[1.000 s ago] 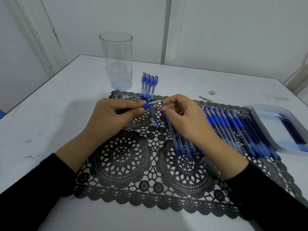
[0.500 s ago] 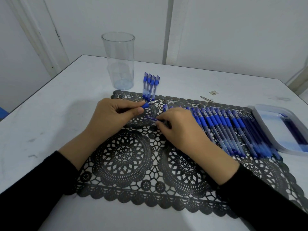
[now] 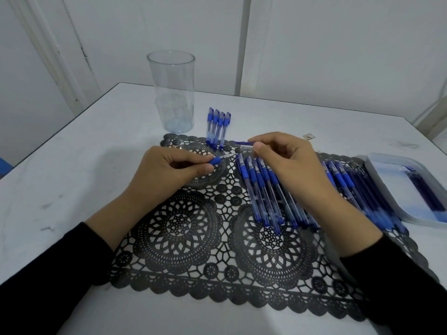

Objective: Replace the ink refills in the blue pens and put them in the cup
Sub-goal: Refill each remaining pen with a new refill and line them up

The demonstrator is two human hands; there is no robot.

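I see the left hand [image 3: 169,170] at centre frame, fingers curled tight round a blue pen [image 3: 215,161] whose tip points right. The right hand [image 3: 285,165] pinches a clear cap [image 3: 245,148] between thumb and forefinger, just beside that tip. At upper left the clear cup [image 3: 171,93] stands upright, with four capped pens [image 3: 217,126] lying near its base, and at the right edge the tray [image 3: 377,170] holds dark blue refills [image 3: 425,192].
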